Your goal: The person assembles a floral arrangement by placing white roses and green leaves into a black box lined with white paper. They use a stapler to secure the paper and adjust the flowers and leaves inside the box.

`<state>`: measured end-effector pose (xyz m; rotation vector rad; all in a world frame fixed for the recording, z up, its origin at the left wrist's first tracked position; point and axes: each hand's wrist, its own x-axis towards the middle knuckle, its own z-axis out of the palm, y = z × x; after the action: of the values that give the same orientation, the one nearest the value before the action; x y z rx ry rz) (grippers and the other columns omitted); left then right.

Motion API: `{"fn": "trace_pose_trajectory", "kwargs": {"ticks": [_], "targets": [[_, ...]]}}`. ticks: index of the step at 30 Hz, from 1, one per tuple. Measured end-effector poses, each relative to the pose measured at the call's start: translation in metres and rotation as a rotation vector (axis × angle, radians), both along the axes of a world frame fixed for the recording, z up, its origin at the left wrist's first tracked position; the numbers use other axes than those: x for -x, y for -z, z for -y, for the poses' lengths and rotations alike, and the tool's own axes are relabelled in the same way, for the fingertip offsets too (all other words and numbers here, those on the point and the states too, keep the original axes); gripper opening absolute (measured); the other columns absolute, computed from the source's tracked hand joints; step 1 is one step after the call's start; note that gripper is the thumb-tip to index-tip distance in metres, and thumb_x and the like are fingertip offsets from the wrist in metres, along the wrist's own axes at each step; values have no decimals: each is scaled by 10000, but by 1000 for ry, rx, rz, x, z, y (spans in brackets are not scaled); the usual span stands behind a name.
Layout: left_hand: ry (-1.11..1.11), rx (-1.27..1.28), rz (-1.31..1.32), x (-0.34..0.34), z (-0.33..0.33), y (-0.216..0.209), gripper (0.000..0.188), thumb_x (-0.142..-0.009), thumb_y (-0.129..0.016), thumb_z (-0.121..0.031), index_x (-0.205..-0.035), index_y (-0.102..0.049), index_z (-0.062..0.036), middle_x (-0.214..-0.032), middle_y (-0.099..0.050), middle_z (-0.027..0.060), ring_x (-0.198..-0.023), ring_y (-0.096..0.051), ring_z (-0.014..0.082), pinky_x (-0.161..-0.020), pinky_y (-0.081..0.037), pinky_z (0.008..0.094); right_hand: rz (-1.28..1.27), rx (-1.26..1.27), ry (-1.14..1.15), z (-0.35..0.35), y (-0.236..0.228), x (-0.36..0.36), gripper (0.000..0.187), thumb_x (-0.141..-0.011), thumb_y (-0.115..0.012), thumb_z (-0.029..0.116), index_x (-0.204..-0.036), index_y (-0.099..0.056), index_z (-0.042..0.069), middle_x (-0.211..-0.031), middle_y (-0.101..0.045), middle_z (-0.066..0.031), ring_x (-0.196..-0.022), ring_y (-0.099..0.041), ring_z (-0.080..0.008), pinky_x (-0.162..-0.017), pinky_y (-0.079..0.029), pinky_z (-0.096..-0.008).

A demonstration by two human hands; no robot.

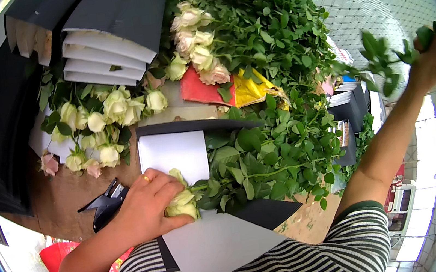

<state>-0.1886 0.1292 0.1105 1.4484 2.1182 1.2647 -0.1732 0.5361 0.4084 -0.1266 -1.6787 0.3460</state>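
Observation:
My left hand, with a ring on one finger, curls around pale cream-green roses. These blooms lie on a sheet of white paper backed with black card. Their leafy stems stretch right across the work surface. A grey-white flap of the wrap hangs toward my striped shirt. Out at the far right, my raised right hand has its fingers closed around a leafy stem. No bloom shows on that stem.
A black stapler lies beside my left wrist on the brown table. Cream roses and black-and-white wrapped bundles crowd the back left. A large heap of foliage fills the back. More black wraps stand at right.

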Motion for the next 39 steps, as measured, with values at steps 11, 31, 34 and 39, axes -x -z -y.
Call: {"fn": "trace_pose_trajectory", "kwargs": {"ticks": [11,31,34,39], "targets": [[-45,158,-97,-12,27,6,600,-664,-750,-354,-1206,-566,-172,-678,-571,35,-647,-593,236,-549,-453,352,1418,-310,-740,152,240,-54,334,-730,-640,-12,-1056,-611,58,-779,-611,-103,-656,-597,-280,-590,-486,-343],[-39,229,64,-13,30,13,598,-701,-742,-345,-1255,-546,-236,-621,-607,27,-543,-597,233,-480,-432,332,1369,-233,-889,187,285,-32,431,-706,-661,-29,-1121,-607,76,-790,-557,-73,-705,-531,-260,-615,-456,-331],[-2,236,110,-8,32,7,611,-694,-747,-350,-1256,-546,-220,-750,-623,35,-614,-603,224,-513,-439,325,1363,-240,-879,190,287,-36,443,-697,-661,-32,-1126,-606,67,-788,-560,-64,-696,-526,-253,-607,-454,-329],[-88,-50,-133,11,22,-12,730,-625,-776,-386,-1251,-524,-108,-1149,-553,104,-1004,-560,287,-821,-445,407,1298,-336,-847,187,289,-38,428,-703,-661,20,-1123,-609,84,-743,-521,-50,-661,-501,-250,-559,-431,-347]]}}
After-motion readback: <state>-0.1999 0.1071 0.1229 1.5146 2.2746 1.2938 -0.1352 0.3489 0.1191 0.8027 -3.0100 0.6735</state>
